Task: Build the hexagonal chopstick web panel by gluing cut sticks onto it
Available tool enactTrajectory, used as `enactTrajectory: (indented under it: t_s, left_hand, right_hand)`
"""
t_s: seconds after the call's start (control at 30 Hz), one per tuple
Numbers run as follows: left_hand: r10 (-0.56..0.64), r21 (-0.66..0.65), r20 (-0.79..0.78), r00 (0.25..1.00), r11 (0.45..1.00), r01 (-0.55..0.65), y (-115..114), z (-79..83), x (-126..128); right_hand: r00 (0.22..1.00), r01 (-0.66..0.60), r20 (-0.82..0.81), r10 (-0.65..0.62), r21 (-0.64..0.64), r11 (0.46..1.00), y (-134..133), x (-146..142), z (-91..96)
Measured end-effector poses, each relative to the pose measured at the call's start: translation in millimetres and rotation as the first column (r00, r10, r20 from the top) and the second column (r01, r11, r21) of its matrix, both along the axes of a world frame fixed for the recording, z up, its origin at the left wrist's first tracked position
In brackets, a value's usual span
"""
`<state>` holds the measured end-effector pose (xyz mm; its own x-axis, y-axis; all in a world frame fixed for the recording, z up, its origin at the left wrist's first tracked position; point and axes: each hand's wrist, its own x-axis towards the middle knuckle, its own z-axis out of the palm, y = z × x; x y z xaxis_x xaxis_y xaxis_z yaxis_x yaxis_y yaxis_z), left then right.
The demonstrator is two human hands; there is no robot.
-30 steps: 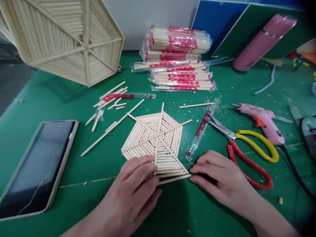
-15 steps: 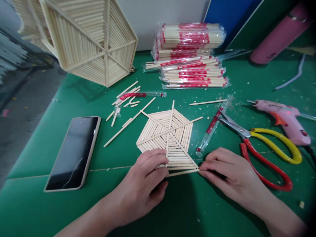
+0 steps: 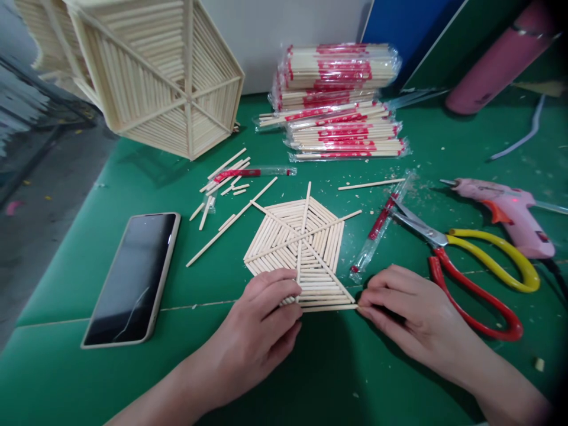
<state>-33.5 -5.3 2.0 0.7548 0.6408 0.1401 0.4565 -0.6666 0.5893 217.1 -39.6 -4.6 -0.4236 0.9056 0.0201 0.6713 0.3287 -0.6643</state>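
A web-like hexagonal panel of wooden sticks (image 3: 295, 236) lies flat on the green table. Along its near edge runs one wooden stick (image 3: 331, 308), held at both ends. My left hand (image 3: 261, 322) is closed around the left end of this stick, its fingers covering the panel's near left corner. With thumb and fingertips my right hand (image 3: 408, 313) pinches the stick's right end, beside the tip of a diagonal spoke. Scissors (image 3: 439, 239) with one red and one yellow handle lie beyond my right hand, their blades on a torn chopstick wrapper (image 3: 379, 225).
A phone (image 3: 133, 278) lies at the left. Loose stick pieces (image 3: 226, 174) and wrapped chopsticks (image 3: 341, 106) are behind the panel. A larger stick-built hexagonal piece (image 3: 177, 89) stands back left. A pink glue gun (image 3: 510, 207) and a pink bottle (image 3: 492, 65) are at right.
The held stick has swung in closer to the panel's near edge and now lies almost parallel to it. Both hands keep their grip. The view has shifted slightly.
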Motion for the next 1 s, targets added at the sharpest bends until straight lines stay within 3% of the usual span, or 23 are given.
enactTrajectory:
  t_s: [0.17,0.3,0.5,0.7,1.0]
  left_hand:
    - [-0.006,-0.015,0.011,1.000,1.000,0.006,-2,-2.4,-2]
    - [0.001,-0.025,0.025,1.000,1.000,0.000,-4,-5.3,-1]
    - [0.010,-0.014,0.035,0.999,1.000,-0.010,-6,-8.7,0]
    - [0.005,0.000,0.034,0.999,1.000,-0.005,-7,-8.7,-1]
    - [0.010,0.021,0.054,0.998,1.000,-0.011,-9,-14.8,-3]
  right_hand:
    - [0.992,0.097,-0.086,-0.094,0.032,0.995,-5,-4,7.8]
    - [0.990,0.093,-0.113,-0.082,0.098,0.991,-14,-30,12.7]
    - [0.992,0.124,0.015,-0.125,0.042,0.991,-15,-67,0.9]
    - [0.987,0.129,0.087,-0.133,0.040,0.991,-11,-72,-1.3]
    - [0.974,0.060,0.208,-0.093,0.157,0.986,-6,-77,-1.9]
